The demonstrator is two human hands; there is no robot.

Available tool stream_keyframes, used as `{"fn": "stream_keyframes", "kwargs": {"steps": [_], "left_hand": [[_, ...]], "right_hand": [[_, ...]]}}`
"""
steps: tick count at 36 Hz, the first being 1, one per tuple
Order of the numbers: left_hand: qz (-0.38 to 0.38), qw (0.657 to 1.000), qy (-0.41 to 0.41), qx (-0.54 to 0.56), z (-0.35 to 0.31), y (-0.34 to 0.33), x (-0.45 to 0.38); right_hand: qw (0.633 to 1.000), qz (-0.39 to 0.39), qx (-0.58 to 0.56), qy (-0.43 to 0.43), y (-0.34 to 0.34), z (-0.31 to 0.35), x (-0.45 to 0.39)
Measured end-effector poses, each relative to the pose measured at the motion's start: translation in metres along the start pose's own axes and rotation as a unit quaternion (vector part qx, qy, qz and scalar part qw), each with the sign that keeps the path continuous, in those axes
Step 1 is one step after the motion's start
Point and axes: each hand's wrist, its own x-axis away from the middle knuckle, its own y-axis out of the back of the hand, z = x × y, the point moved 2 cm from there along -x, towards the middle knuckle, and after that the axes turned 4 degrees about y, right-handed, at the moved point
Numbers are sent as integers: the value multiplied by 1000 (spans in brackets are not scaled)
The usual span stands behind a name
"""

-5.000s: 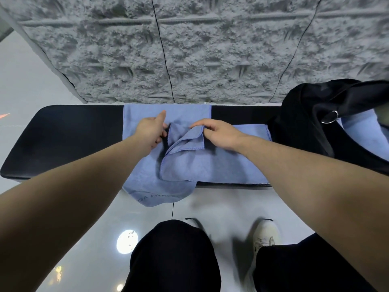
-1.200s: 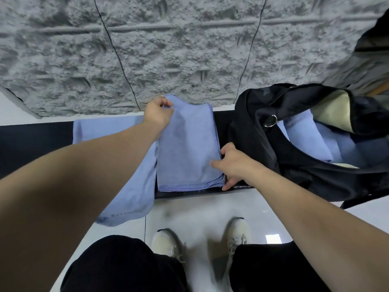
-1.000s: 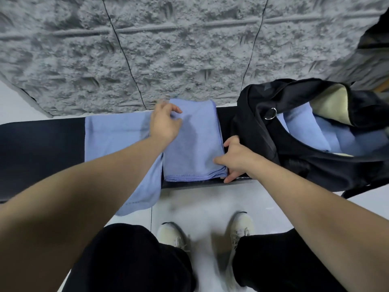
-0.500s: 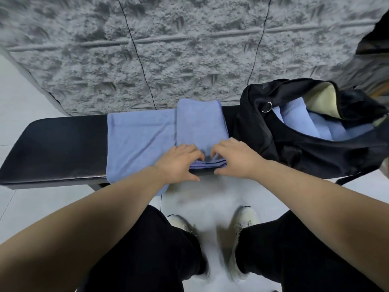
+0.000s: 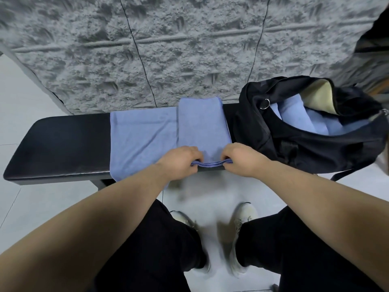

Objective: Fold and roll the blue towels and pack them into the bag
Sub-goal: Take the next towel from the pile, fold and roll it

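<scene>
Both hands pinching near edge of folded blue cloth towel (image 5: 203,125) on long black padded bench (image 5: 63,146).
Left hand (image 5: 181,162) and right hand (image 5: 242,159), fingers curled, grip the layered hem at bench front edge. Flat blue towel (image 5: 143,140) just left, partly underneath. Open black fabric bag (image 5: 305,144) at bench right end holds rolled blue towels (image 5: 299,121).

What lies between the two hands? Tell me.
In the head view, the near edge of the folded towel spans the gap between the left hand and right hand. Both pinch its stacked layers at the bench front.
</scene>
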Motion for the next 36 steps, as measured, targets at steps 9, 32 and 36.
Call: {"fn": "stream_keyframes", "kwargs": {"steps": [9, 32, 36], "left_hand": [[3, 990, 71, 118, 14, -7, 2], [-123, 989, -46, -71, 11, -2, -5], [-113, 989, -42, -82, 3, -4, -8]], "right_hand": [[992, -9, -95, -82, 3, -2, 3], [988, -85, 130, 23, 0, 12, -11], [987, -91, 127, 33, -1, 20, -8]]}}
